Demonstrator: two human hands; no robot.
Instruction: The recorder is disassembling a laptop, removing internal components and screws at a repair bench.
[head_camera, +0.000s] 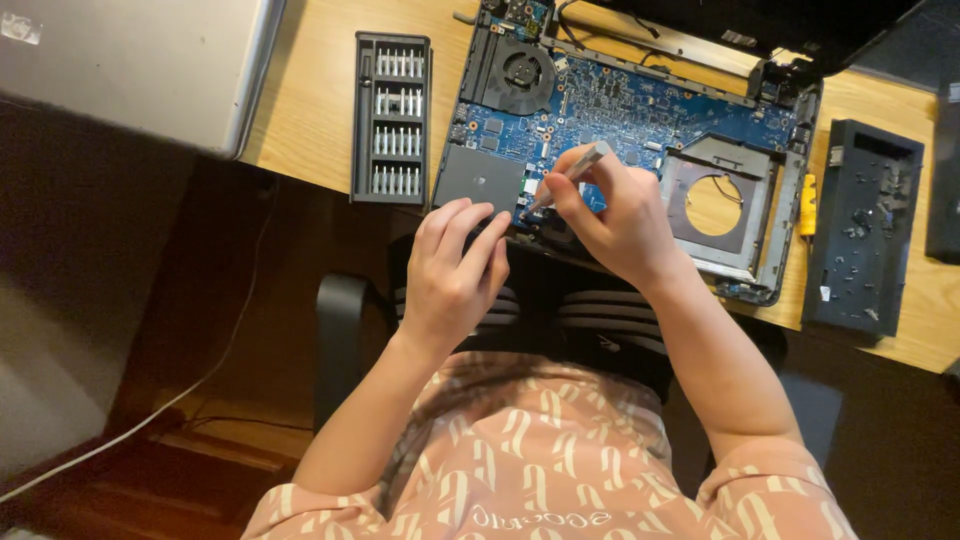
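An opened laptop base (770, 215) with a blue circuit board (620, 105) and a black fan (520, 72) lies on the wooden desk (310, 110). My right hand (615, 215) grips a slim silver screwdriver (570, 176), its tip down on the board's near edge. My left hand (455, 270) rests at the laptop's front edge, its fingertips touching the frame beside a grey metal plate (480, 180), and holds nothing.
A black case of screwdriver bits (392, 118) lies left of the laptop. A closed silver laptop (140, 65) sits at far left. A black plastic cover (865, 230) lies at right. A white cable (150, 420) runs across the floor.
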